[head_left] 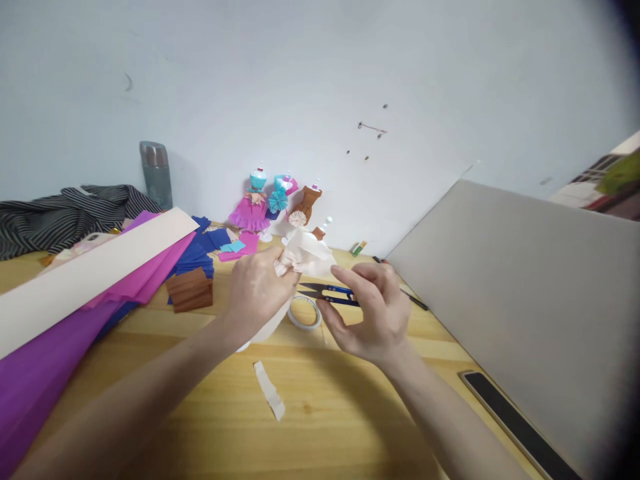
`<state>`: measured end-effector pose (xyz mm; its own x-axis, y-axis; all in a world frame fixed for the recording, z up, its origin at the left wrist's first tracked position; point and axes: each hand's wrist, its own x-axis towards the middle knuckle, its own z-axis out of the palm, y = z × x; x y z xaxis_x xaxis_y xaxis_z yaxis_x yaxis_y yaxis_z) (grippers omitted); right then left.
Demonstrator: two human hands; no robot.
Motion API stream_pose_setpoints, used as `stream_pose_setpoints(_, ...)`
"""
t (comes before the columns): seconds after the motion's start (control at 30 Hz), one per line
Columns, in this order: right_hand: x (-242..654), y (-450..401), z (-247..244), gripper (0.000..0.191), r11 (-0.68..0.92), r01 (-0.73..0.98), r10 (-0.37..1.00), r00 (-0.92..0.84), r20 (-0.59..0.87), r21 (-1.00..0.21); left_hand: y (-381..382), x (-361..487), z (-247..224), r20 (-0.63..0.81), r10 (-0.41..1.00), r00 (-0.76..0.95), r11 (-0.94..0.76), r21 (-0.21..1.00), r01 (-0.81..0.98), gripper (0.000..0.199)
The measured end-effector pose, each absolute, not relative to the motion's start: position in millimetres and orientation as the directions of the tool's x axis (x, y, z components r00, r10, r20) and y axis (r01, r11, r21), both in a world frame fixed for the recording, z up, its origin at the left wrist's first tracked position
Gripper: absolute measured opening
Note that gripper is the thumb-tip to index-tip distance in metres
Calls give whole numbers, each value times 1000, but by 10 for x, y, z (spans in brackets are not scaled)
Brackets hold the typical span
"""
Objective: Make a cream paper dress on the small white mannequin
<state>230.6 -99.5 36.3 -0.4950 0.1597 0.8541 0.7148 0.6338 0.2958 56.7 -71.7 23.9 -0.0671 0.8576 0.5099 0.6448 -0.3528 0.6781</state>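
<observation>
My left hand (pixel 263 283) is closed around gathered cream crepe paper (pixel 310 253), which fans out above the fingers and also hangs below the hand. Just beyond the paper, a small brown piece (pixel 319 233) with white knobs shows; I cannot tell whether it belongs to the held piece. My right hand (pixel 370 310) is beside the paper, its thumb and forefinger apart with nothing visibly gripped. Behind its fingers, blue-handled thread snips (pixel 330 293) appear to lie on the table, partly hidden. A tape roll (pixel 305 313) lies between the hands, and a cream paper strip (pixel 269 391) is nearer me.
Small dressed mannequins (pixel 250 212) stand against the wall. Coloured paper sheets (pixel 145 273), brown paper squares (pixel 190 290), striped cloth (pixel 75 217) and a flask (pixel 156 175) are at left. A white panel (pixel 525 287), a pen (pixel 415 299) and a phone (pixel 515 423) are at right.
</observation>
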Motion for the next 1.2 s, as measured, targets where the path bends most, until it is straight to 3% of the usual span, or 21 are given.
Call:
stream_pose_setpoints(0.13,2286,-1013,325,39,655,689,206,-558,804,310,-707,563,187,658,752,-39,-413,516,751,16)
stream_pose_setpoints(0.3,2261,-985,275,31,617,705,76,-497,864,351,-696,597,129,820,571,37,-466,286,837,14)
stream_pose_setpoints(0.6,2211,-907,226,19,639,655,33,-547,836,404,-718,606,87,841,527,125,-511,196,837,18)
stream_pose_setpoints(0.77,2273,-1097,234,14,817,507,98,-589,802,273,-676,566,128,761,648,25,-451,357,818,13)
stream_pose_setpoints(0.93,2373,-1157,32,20,921,360,203,-773,601,152,-642,464,296,427,904,-21,-325,718,616,23)
stream_pose_setpoints(1.07,2458,-1083,-339,30,903,412,335,-854,398,123,-588,371,343,201,974,104,-225,905,361,20)
stream_pose_setpoints(1.2,2532,-1161,-336,23,820,572,557,-784,272,-31,-530,287,331,102,950,294,-199,926,321,20)
